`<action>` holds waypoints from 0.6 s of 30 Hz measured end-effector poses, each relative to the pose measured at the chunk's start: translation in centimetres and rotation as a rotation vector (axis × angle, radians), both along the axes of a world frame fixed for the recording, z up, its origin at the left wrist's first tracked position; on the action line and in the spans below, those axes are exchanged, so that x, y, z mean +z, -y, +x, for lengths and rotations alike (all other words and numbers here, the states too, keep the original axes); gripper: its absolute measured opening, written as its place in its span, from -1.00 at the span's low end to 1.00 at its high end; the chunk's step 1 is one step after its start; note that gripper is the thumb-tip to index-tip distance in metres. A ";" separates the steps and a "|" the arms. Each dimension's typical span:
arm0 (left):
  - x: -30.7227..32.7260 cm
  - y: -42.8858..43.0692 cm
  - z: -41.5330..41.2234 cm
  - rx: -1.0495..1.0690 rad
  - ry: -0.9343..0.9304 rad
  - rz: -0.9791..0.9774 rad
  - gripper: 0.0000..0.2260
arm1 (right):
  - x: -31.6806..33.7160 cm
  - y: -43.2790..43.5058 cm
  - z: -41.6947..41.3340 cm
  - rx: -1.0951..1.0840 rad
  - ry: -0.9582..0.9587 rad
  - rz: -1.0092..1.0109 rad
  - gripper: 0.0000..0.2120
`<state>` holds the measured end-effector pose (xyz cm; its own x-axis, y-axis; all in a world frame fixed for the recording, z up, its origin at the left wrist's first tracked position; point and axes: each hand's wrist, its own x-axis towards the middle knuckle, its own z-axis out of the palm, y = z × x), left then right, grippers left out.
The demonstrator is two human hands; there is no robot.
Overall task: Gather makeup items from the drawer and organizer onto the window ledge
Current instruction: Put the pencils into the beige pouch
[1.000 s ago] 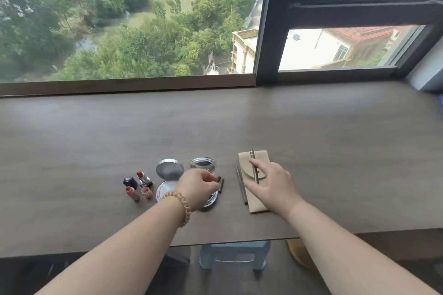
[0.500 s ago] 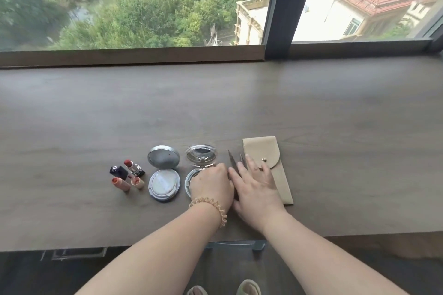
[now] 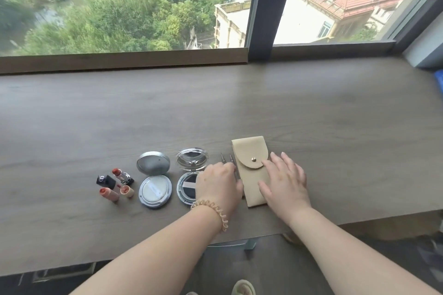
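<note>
Your right hand (image 3: 285,181) lies flat and spread on the pouch (image 3: 251,170), holding nothing, near the ledge's (image 3: 311,108) front edge. Your left hand (image 3: 219,183) is curled over the lower ends of two pencils (image 3: 226,159) just left of the pouch — whether it grips them is hard to tell. Left of that hand, two open compacts (image 3: 155,178) sit side by side, the nearer one partly hidden by your knuckles. Farther left, four lipsticks (image 3: 115,184) cluster together — all toward the front edge.
</note>
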<state>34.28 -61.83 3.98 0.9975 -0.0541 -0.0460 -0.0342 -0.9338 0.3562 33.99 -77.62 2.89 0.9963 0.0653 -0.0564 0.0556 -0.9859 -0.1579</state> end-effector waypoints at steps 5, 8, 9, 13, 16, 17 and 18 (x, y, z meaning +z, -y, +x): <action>-0.7 3.4 -2.4 -0.255 0.046 0.111 -0.79 | 0.3 2.0 1.7 0.030 -0.077 -0.011 -0.47; -1.6 4.2 -2.6 -0.235 0.041 0.135 -0.68 | 0.4 1.9 3.4 0.118 -0.094 0.017 -0.46; -1.6 4.3 -2.3 -0.210 0.039 0.144 -0.65 | 0.3 1.9 4.0 0.145 -0.093 0.038 -0.45; -0.9 4.2 -1.2 -0.144 -0.094 0.132 -0.63 | -0.5 2.0 6.4 0.286 -0.105 0.083 -0.39; -0.7 4.9 -1.4 -0.039 -0.119 0.165 -0.67 | -1.3 2.5 7.4 0.379 -0.063 0.045 -0.51; -0.7 5.2 -1.5 0.004 -0.133 0.160 -0.67 | -1.6 2.7 7.6 0.416 -0.035 0.041 -0.60; -0.7 5.4 -1.7 0.049 -0.149 0.149 -0.66 | -1.8 2.7 7.7 0.460 0.002 0.034 -0.69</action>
<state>32.61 -67.27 3.30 0.9803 0.0124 -0.1973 0.0550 -0.9757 0.2120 41.71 -80.34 1.06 0.8634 0.5026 -0.0447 0.4867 -0.8529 -0.1890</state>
